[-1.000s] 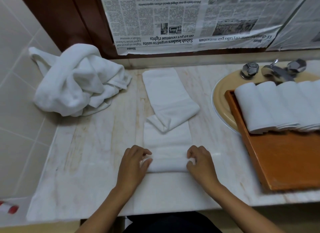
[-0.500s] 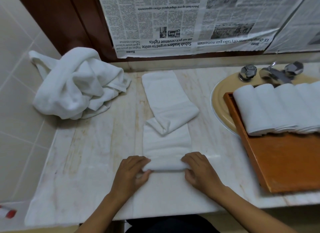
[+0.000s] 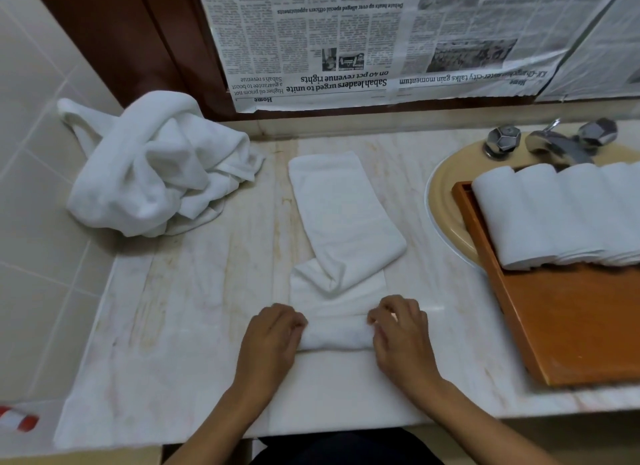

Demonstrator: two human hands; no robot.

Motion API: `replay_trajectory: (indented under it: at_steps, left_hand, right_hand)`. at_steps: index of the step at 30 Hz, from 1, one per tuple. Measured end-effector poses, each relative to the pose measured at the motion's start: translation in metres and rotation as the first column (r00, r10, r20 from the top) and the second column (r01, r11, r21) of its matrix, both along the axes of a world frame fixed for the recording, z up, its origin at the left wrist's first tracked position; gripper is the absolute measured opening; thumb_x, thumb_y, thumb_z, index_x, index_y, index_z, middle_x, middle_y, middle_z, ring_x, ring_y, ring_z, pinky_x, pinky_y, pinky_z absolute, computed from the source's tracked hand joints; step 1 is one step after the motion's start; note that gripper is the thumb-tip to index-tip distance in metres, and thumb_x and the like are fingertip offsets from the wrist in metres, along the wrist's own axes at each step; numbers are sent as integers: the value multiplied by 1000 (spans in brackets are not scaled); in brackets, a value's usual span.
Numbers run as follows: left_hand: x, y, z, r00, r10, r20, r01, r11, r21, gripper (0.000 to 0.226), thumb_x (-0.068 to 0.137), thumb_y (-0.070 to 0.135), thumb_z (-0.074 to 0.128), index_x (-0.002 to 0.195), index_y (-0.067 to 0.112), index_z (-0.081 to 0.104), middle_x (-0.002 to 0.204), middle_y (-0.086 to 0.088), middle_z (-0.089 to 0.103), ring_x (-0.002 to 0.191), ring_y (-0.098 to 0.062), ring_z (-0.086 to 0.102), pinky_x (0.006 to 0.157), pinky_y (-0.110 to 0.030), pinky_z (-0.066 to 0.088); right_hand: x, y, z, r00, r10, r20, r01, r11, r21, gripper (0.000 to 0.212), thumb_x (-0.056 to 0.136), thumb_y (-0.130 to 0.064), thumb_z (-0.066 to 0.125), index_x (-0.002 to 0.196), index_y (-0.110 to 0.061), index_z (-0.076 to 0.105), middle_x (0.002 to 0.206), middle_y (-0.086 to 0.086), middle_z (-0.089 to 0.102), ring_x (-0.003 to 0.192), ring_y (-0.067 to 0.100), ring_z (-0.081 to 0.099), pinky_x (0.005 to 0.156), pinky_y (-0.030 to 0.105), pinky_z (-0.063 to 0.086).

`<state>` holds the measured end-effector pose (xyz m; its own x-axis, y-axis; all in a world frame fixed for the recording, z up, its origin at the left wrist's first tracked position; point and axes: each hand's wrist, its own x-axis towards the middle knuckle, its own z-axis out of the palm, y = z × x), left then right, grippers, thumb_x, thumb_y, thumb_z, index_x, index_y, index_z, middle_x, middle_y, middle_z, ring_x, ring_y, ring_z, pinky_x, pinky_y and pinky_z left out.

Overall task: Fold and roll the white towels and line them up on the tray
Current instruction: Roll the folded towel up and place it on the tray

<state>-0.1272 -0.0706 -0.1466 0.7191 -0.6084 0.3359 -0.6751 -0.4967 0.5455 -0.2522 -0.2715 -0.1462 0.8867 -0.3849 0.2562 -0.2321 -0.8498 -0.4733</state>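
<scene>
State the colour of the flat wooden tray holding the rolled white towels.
Orange-brown; the flat wooden tray shows best in the head view.

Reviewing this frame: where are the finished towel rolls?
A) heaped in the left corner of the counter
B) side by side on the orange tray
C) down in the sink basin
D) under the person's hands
B: the towel rolls lie side by side at the far end of the orange tray.
</scene>
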Motion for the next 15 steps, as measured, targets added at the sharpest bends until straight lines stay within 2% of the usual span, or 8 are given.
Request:
replay_trajectory:
  at_steps: [1, 3, 6, 9, 12, 14, 15]
  left_hand:
    - [-1, 4, -6, 992, -71, 108, 70, 997, 16, 16, 94, 21, 56, 90, 16, 71, 94, 5, 62, 85, -10, 56, 74, -18, 38]
    - [-4, 16, -17, 970, -145, 197, 138, 989, 51, 25, 96, 29, 56, 99, 13, 74, 102, 1, 67, 95, -14, 59, 77, -24, 40]
    - [-2, 28, -27, 954, -189, 233, 170, 981, 97, 36, 88, 37, 66, 115, 14, 72, 116, 0, 66, 108, -15, 59, 83, -28, 43]
    - [8, 22, -25, 947, -202, 249, 182, 978, 102, 34, 84, 30, 66, 113, 14, 72, 114, -1, 66, 106, -16, 59, 80, -29, 43]
    - [18, 11, -17, 974, -198, 108, 184, 975, 124, 36, 81, 36, 64, 108, 15, 74, 106, 1, 70, 101, -11, 59, 81, -22, 41]
    - [20, 9, -4, 976, -148, -161, 166, 981, 104, 40, 80, 47, 62, 111, 25, 72, 107, 13, 68, 99, -1, 58, 84, -16, 42]
    - [20, 11, 1, 949, -111, -296, 145, 985, 96, 41, 78, 54, 62, 112, 33, 69, 108, 21, 66, 99, 3, 58, 85, -13, 42]
  right_hand:
    - [-4, -1, -1, 996, 75, 39, -73, 996, -49, 18, 76, -10, 50, 87, -13, 64, 93, 2, 57, 84, 21, 50, 68, 31, 37]
    - [-14, -7, -5, 980, 189, 67, -182, 977, -109, 19, 77, -14, 57, 94, -10, 65, 97, 4, 60, 88, 24, 56, 74, 34, 41]
    - [-22, -16, -11, 964, 265, 2, -261, 951, -167, 39, 74, -20, 64, 111, -10, 61, 112, 7, 62, 102, 26, 56, 84, 35, 43]
    - [-15, -20, -12, 960, 279, -3, -275, 946, -174, 38, 75, -14, 56, 113, -11, 56, 109, 8, 63, 101, 25, 54, 81, 34, 41]
    - [-1, -28, -3, 959, 280, -44, -283, 956, -72, 33, 73, -17, 54, 104, -10, 64, 99, 2, 63, 94, 19, 52, 76, 30, 38]
    - [3, -33, 3, 956, 270, -112, -262, 962, 77, 31, 74, -23, 52, 100, -14, 66, 97, -5, 58, 89, 13, 48, 73, 27, 39]
    - [3, -35, 4, 955, 261, -139, -237, 957, 166, 31, 75, -27, 50, 99, -15, 66, 96, -9, 53, 88, 10, 47, 74, 25, 39]
